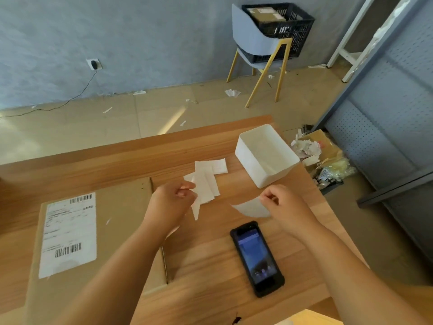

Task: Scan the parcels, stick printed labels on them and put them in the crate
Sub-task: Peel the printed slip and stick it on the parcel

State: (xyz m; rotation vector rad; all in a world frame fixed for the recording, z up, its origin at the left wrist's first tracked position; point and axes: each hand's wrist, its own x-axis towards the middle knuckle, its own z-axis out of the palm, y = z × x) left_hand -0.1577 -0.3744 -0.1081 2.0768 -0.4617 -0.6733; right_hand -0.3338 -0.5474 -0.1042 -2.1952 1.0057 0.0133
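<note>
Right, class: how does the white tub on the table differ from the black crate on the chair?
The white tub has solid walls; the black crate has latticed ones. The tub stands on the table; the crate sits on the chair. The tub looks empty; the crate holds a cardboard parcel. Both are open-topped rectangular containers.

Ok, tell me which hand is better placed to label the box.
Left, probably: the left hand pinches a white strip right beside the box; the right hand, pinching a thin sheet, is farther off, past the phone.
</note>
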